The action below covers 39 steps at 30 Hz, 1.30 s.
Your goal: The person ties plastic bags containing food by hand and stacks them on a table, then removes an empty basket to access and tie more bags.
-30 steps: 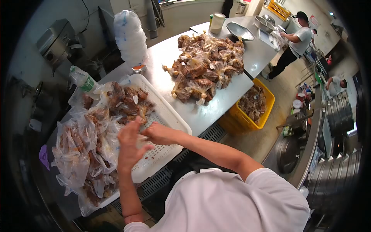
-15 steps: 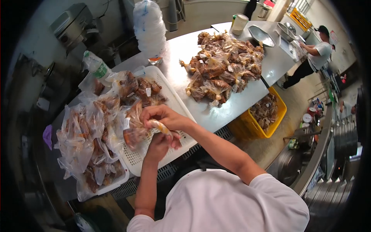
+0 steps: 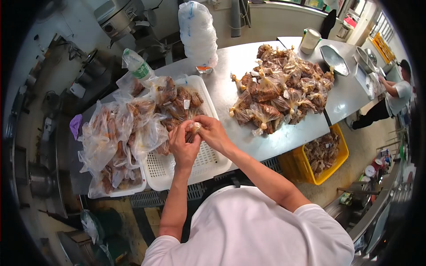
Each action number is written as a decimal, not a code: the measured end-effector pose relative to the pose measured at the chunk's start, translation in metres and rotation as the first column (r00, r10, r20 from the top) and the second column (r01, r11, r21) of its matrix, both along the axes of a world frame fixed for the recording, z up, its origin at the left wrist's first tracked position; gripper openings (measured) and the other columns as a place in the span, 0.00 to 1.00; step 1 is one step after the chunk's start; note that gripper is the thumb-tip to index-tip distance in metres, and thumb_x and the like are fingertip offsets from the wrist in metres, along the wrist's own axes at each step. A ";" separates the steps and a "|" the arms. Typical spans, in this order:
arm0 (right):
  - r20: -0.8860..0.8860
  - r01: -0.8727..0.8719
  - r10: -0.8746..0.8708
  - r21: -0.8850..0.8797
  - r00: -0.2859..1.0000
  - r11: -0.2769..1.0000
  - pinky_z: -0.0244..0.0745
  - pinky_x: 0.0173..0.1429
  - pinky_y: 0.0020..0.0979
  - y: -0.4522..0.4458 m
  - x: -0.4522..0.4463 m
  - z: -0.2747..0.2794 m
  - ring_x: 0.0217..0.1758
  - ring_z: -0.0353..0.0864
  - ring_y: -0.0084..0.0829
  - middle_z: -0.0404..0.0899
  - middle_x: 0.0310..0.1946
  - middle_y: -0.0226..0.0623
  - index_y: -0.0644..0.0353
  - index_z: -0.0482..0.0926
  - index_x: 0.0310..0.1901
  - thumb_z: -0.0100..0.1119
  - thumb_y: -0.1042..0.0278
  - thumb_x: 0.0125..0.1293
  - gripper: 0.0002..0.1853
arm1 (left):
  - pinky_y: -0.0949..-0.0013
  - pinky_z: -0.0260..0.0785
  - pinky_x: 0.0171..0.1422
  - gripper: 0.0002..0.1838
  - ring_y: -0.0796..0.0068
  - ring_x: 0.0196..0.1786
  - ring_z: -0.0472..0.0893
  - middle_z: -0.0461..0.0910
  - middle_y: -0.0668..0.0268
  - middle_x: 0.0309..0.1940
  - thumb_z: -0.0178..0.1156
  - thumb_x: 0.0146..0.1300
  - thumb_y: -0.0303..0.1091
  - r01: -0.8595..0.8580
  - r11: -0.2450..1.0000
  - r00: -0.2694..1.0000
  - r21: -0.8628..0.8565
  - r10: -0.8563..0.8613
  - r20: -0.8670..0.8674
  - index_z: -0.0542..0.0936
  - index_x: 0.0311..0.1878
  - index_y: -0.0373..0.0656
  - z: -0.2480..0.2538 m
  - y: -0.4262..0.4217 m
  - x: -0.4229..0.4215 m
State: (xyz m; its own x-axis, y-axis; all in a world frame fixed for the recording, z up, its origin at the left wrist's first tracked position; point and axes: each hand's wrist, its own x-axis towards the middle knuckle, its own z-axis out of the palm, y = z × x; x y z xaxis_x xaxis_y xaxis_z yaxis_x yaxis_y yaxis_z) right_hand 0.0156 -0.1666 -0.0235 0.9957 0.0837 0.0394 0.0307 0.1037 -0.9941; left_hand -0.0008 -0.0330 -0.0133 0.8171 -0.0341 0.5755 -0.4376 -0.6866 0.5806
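Observation:
My left hand [image 3: 183, 144] and my right hand [image 3: 213, 133] meet over the white perforated tray [image 3: 213, 166]. Both pinch the twisted neck [image 3: 195, 127] of a clear plastic bag, whose brown contents hang partly hidden behind my left fingers. Other bags of brown food [image 3: 164, 91] lie in the back of the tray. Left of my hands, loose open-topped bags [image 3: 104, 137] are heaped on a second white tray. On the metal table [image 3: 230, 66] to the right sits a large pile of knotted bags [image 3: 284, 88].
A green-labelled bottle [image 3: 140, 67] and a tall stack of plastic-wrapped bowls [image 3: 198, 35] stand behind the trays. A yellow crate [image 3: 342, 153] of bags is on the floor at the right. Another person [image 3: 399, 91] stands at the far right table.
The bag has moved from hanging in front of my right hand to low between both hands, its neck now pinched by both. The view has swung left, shifting the scene rightward.

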 end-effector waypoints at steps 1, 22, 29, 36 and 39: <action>-0.086 -0.059 0.074 0.167 0.994 0.984 0.78 0.44 0.35 -0.004 -0.001 -0.001 0.36 0.82 0.31 0.85 0.35 0.38 0.64 0.81 0.49 0.60 0.72 0.71 0.09 | 0.61 0.76 0.51 0.32 0.64 0.41 0.84 0.84 0.63 0.34 0.74 0.44 0.24 -0.085 0.996 0.995 0.035 0.083 0.056 0.80 0.57 0.46 -0.003 -0.004 -0.001; 0.439 0.025 0.130 -0.329 0.889 0.944 0.73 0.43 0.42 -0.127 -0.009 -0.024 0.40 0.80 0.44 0.84 0.33 0.40 0.60 0.81 0.36 0.76 0.74 0.44 0.16 | 0.68 0.71 0.41 0.07 0.69 0.31 0.79 0.81 0.64 0.28 0.72 0.57 0.24 0.217 0.968 0.976 0.129 -0.215 -0.033 0.81 0.32 0.36 0.049 -0.122 -0.048; 0.554 0.697 -0.515 -0.180 0.655 0.694 0.74 0.45 0.35 -0.270 0.037 0.047 0.38 0.79 0.27 0.86 0.39 0.38 0.62 0.84 0.48 0.63 0.59 0.74 0.14 | 0.68 0.74 0.43 0.10 0.70 0.35 0.82 0.82 0.62 0.32 0.72 0.60 0.27 0.112 0.962 0.968 -0.249 -0.163 -0.193 0.82 0.41 0.37 0.050 -0.069 -0.047; 0.452 0.491 -0.195 -0.831 0.870 0.264 0.70 0.70 0.47 -0.391 0.112 -0.111 0.69 0.75 0.53 0.81 0.60 0.53 0.59 0.78 0.61 0.61 0.57 0.72 0.21 | 0.69 0.76 0.43 0.12 0.72 0.36 0.84 0.84 0.63 0.34 0.66 0.65 0.27 -0.085 0.966 0.936 -0.245 -0.006 -0.351 0.83 0.51 0.38 -0.005 0.014 0.006; 0.256 0.391 -0.302 -0.707 0.918 0.590 0.75 0.63 0.43 -0.362 0.104 -0.045 0.63 0.81 0.51 0.83 0.57 0.49 0.59 0.78 0.61 0.60 0.58 0.73 0.20 | 0.63 0.77 0.43 0.12 0.64 0.35 0.86 0.87 0.57 0.37 0.63 0.66 0.27 -0.186 0.973 0.972 -0.134 0.162 -0.171 0.83 0.52 0.38 -0.016 0.081 0.104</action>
State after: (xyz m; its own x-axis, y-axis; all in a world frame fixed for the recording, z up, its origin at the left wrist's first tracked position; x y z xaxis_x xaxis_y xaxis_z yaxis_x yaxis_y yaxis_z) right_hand 0.1196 -0.5288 -0.0681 0.9495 -0.2216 0.2222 0.0070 -0.6929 -0.7210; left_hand 0.1034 0.0483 -0.0291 0.8840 0.1923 0.4261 -0.2136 -0.6447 0.7340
